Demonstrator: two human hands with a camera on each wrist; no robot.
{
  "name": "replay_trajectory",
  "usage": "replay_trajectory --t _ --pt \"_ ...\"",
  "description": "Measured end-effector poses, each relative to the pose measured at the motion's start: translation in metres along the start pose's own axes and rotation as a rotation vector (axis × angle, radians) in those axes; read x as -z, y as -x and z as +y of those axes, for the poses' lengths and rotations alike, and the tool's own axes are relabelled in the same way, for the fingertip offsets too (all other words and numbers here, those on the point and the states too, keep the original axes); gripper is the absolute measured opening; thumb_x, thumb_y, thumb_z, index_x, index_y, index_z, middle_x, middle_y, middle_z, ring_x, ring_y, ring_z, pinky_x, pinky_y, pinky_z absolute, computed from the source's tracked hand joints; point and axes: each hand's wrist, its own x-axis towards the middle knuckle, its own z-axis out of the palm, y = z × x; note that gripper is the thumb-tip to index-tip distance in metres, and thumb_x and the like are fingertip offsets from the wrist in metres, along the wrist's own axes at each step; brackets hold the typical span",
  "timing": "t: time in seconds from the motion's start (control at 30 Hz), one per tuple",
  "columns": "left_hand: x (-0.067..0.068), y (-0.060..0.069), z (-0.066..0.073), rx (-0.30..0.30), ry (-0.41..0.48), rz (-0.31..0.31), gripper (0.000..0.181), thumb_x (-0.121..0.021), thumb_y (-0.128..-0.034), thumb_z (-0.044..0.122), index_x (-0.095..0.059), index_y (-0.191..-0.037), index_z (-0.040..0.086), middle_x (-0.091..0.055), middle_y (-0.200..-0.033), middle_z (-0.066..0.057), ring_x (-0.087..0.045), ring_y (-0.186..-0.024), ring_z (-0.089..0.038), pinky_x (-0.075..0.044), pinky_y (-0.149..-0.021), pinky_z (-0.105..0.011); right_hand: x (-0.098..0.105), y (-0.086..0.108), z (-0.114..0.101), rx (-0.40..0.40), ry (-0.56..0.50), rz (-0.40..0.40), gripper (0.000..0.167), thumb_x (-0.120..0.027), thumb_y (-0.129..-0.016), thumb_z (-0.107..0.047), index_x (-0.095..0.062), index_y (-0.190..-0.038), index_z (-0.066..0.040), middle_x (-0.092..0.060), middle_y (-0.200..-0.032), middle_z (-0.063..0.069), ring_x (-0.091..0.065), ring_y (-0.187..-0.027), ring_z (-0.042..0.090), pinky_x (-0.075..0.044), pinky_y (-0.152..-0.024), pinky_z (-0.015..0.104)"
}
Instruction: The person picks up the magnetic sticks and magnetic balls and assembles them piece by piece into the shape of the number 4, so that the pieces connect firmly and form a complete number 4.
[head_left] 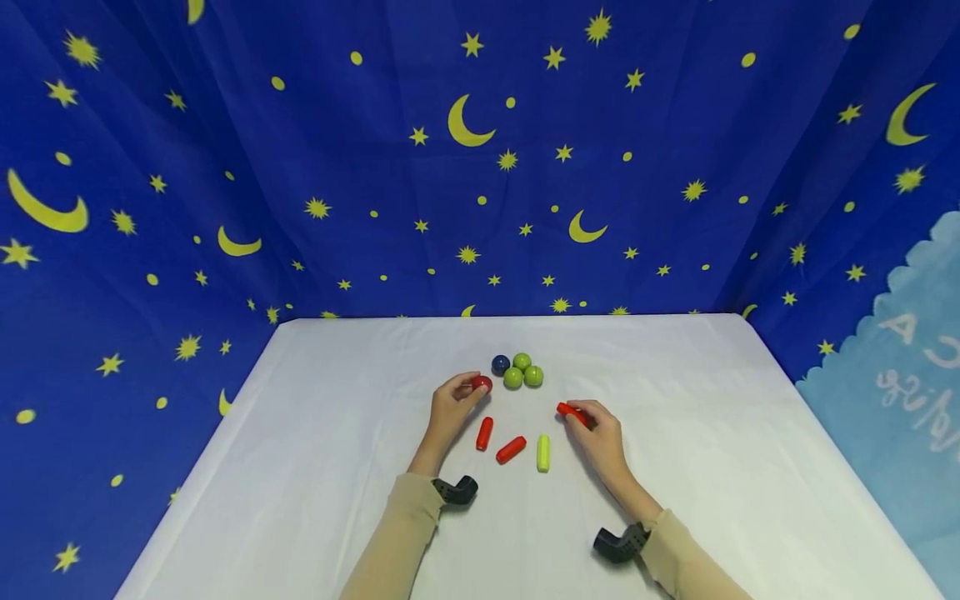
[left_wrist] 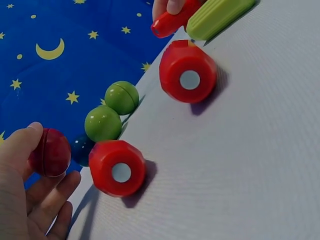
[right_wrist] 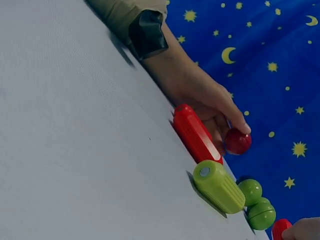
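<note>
My left hand (head_left: 448, 410) pinches a glossy red ball (head_left: 482, 384) between thumb and fingers; a seam shows on the ball in the left wrist view. My right hand (head_left: 603, 440) holds a red rod (head_left: 572, 412) by thumb and fingers, its far end sticking out to the left. Beyond the left hand sits a cluster of one dark blue ball (head_left: 500, 364) and three green balls (head_left: 513, 378). Between the forearms lie a red rod (head_left: 484, 433), a second red rod (head_left: 511, 450) and a yellow-green rod (head_left: 543, 453). Pale round discs (left_wrist: 190, 80) show in the rod ends.
A white cloth covers the table (head_left: 315, 467). Behind it and at the sides hangs a blue curtain (head_left: 375, 167) with yellow moons and stars. A light blue panel (head_left: 900, 375) with white lettering is at the right. Black devices (head_left: 621, 544) are strapped to both wrists.
</note>
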Motion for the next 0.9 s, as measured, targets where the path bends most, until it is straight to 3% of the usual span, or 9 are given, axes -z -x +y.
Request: replay_trajectory --t 0.17,0.3,0.43,0.57,0.7,0.9 --pt "0.0 0.001 0.001 0.016 0.071 0.006 0.037 -0.071 -0.0847 0.022 -0.065 -0.117 0.004 -0.067 -0.112 -0.015 -0.063 -0.091 -0.015 -0.048 -0.074 -0.012 0.0 -0.006 0.0 -0.03 -0.022 0.028 0.02 -0.07 -0.08 0.003 -0.071 -0.1 0.001 -0.071 -0.095 0.018 -0.055 -0.077 0.0 -0.042 -0.069 0.008" --pt "0.0 0.001 0.0 0.011 0.114 -0.009 0.039 -0.073 -0.0834 0.018 -0.064 -0.118 0.002 -0.066 -0.115 -0.017 -0.062 -0.091 -0.014 -0.048 -0.074 -0.01 0.002 -0.009 -0.012 -0.041 -0.057 0.026 0.02 -0.069 -0.08 0.005 -0.07 -0.1 0.005 -0.07 -0.095 0.023 -0.055 -0.077 0.002 -0.041 -0.068 0.006" --pt "0.001 0.001 0.002 0.012 0.124 -0.031 0.04 -0.073 -0.0831 0.014 -0.063 -0.12 0.0 -0.064 -0.118 -0.019 -0.062 -0.094 -0.015 -0.047 -0.077 -0.01 0.006 -0.011 -0.029 -0.027 -0.06 0.001 0.021 -0.067 -0.081 0.006 -0.068 -0.101 0.009 -0.07 -0.098 0.025 -0.061 -0.085 0.013 -0.044 -0.074 0.008" --pt "0.006 0.006 0.016 0.003 0.111 -0.06 0.041 -0.071 -0.0839 0.01 -0.061 -0.12 -0.005 -0.063 -0.119 -0.02 -0.062 -0.095 -0.019 -0.05 -0.083 -0.019 0.007 -0.013 -0.038 -0.015 -0.051 -0.008 0.02 -0.067 -0.081 0.005 -0.068 -0.101 0.009 -0.07 -0.098 0.024 -0.063 -0.089 0.021 -0.046 -0.078 0.009" --pt "0.009 0.013 0.033 -0.042 0.077 -0.088 0.038 -0.069 -0.0847 0.008 -0.06 -0.118 -0.009 -0.064 -0.117 -0.022 -0.063 -0.096 -0.023 -0.052 -0.091 -0.033 0.005 -0.014 -0.038 0.0 -0.072 -0.009 0.019 -0.066 -0.082 0.006 -0.068 -0.101 0.01 -0.07 -0.096 0.025 -0.063 -0.089 0.019 -0.044 -0.078 0.007" --pt "0.01 0.015 0.035 -0.084 0.075 -0.118 0.038 -0.069 -0.0845 0.007 -0.061 -0.117 -0.01 -0.064 -0.116 -0.024 -0.063 -0.097 -0.03 -0.05 -0.094 -0.038 0.002 -0.016 -0.035 0.008 -0.111 -0.021 0.018 -0.065 -0.082 0.007 -0.068 -0.1 0.01 -0.07 -0.096 0.025 -0.063 -0.089 0.015 -0.045 -0.078 0.006"
